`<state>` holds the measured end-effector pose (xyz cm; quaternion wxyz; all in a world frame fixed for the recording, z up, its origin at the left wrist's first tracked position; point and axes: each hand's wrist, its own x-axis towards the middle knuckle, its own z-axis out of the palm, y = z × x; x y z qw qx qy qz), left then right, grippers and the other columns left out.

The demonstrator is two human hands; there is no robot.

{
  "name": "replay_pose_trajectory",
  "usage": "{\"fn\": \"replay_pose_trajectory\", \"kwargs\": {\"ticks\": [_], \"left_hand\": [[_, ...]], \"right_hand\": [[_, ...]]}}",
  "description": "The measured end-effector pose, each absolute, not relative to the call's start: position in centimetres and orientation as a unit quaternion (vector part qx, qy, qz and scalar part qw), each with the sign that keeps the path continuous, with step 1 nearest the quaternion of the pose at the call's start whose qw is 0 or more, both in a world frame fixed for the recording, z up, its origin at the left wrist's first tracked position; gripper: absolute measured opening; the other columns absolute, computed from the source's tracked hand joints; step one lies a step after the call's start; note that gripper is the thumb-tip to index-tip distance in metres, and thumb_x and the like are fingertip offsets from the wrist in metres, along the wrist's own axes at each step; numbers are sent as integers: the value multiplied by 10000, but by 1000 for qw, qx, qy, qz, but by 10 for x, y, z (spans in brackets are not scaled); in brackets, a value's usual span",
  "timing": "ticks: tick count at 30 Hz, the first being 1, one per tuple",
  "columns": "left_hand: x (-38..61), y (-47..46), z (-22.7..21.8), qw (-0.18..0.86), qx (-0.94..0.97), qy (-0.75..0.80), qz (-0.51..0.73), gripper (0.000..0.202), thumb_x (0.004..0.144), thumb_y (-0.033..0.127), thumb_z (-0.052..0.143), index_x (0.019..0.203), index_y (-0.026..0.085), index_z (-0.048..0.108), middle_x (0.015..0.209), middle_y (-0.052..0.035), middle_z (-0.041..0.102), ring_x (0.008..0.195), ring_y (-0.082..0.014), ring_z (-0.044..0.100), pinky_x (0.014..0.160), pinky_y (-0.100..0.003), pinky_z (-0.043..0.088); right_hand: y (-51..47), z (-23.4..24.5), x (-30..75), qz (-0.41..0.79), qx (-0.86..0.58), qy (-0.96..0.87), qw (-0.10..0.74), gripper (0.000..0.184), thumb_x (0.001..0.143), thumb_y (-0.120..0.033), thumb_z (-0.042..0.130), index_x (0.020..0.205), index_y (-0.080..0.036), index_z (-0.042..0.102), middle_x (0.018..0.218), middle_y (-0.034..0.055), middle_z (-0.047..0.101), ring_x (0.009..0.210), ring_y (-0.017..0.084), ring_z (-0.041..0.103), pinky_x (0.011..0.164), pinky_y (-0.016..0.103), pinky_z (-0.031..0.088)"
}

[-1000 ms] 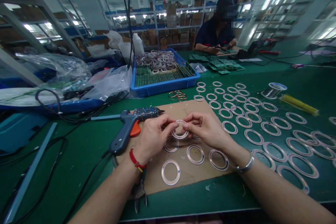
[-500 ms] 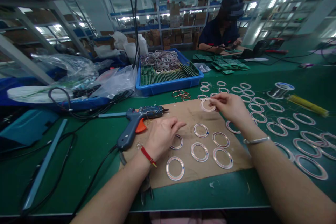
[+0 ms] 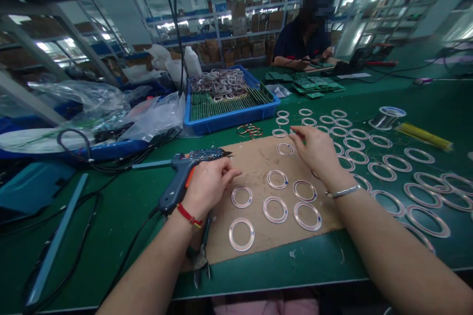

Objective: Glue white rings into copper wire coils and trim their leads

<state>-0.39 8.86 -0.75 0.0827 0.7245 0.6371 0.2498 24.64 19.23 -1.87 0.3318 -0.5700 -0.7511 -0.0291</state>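
The right-hand grip [image 3: 318, 151] reaches its fingertips to a partly hidden coil ring [image 3: 292, 131], though I cannot tell whether they pinch it; just nearer lies another ring [image 3: 285, 154] on the cardboard sheet [image 3: 254, 161]. The left-hand grip [image 3: 207, 183], thumb and forefinger loosely parted, hangs beside the hot glue gun [image 3: 173, 191]; nearer than both grips, six rings [image 3: 252, 234] lie flat; rightward, many more spread across the green counter [image 3: 266, 275].

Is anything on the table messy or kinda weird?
Maybe the little heap of orange rings in front of the blue tray: they're bunched together, while most pale rings on the table lie spread out. I see nothing spilled or broken.
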Motion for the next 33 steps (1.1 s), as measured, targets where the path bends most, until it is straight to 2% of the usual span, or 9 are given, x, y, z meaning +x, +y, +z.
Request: {"fn": "replay_pose_trajectory", "kwargs": {"ticks": [4, 8, 11, 13, 15, 19, 23, 29, 33], "left_hand": [[-7, 86, 1, 48, 737, 661, 136, 447, 893, 504, 471, 604, 181, 583, 563, -22, 587, 506, -133, 523, 509, -242, 295], [-11, 82, 4, 76, 779, 614, 101, 318, 917, 305, 418, 723, 172, 633, 682, -42, 652, 621, -163, 609, 557, -248, 385], [-18, 79, 0, 71, 809, 579, 72, 349, 834, 103, 400, 1037, 185, 672, 1047, -80, 676, 971, -221, 636, 792, -321, 479], [-20, 76, -4, 78, 830, 548, 66, 559, 761, 30, 403, 1257, 220, 577, 1347, -75, 510, 1243, -224, 483, 1004, -383, 401], [-19, 74, -7, 96, 851, 513, 60, 612, 751, 73, 480, 1339, 241, 496, 1447, -52, 391, 1330, -208, 371, 1091, -389, 316], [-9, 74, -10, 135, 846, 514, 52, 487, 746, 308, 659, 1215, 223, 557, 1220, -52, 558, 1138, -218, 505, 999, -390, 408], [-1, 82, -10, 124, 818, 550, 114, 329, 719, 335, 673, 1008, 192, 612, 988, -47, 616, 927, -213, 576, 843, -385, 479], [13, 86, -9, 194, 684, 574, 406, 440, 751, 394, 685, 1088, 158, 528, 987, -52, 632, 764, -125, 621, 673, -256, 541], [22, 85, -11, 271, 641, 573, 433, 481, 698, 407, 743, 1046, 149, 534, 877, -38, 645, 702, -126, 628, 603, -238, 534]], "right_hand": [[174, -12, 243, -20, -509, -766, 391, 258, 890, -290, 527, 1032, -140, 683, 992, 53, 671, 894, 195, 619, 785, 310, 453], [164, -7, 237, -2, -484, -774, 408, 258, 896, -295, 522, 1027, -143, 684, 982, 45, 673, 874, 181, 620, 765, 301, 456], [160, -4, 235, 3, -480, -773, 415, 250, 892, -280, 522, 1026, -145, 684, 973, 39, 674, 855, 173, 622, 758, 300, 460], [158, -3, 234, 8, -476, -776, 414, 244, 888, -268, 523, 1026, -148, 684, 965, 33, 675, 846, 167, 623, 754, 296, 462], [156, -3, 233, 14, -471, -778, 415, 236, 885, -258, 523, 1021, -152, 685, 961, 29, 675, 839, 161, 623, 755, 291, 462], [154, -2, 232, 30, -467, -782, 413, 233, 882, -249, 516, 1012, -165, 689, 943, 26, 678, 822, 161, 624, 744, 292, 458], [153, -3, 229, 80, -477, -773, 411, 214, 868, -256, 519, 968, -175, 690, 913, 35, 678, 792, 164, 621, 721, 305, 458], [134, -9, 204, 539, -376, -667, 351, 255, 810, -327, 611, 965, -128, 568, 833, 75, 660, 743, 142, 636, 645, 259, 495], [123, -15, 189, 608, -340, -608, 381, 266, 772, -244, 644, 975, -129, 515, 776, 36, 639, 695, 103, 624, 619, 213, 485]]}}
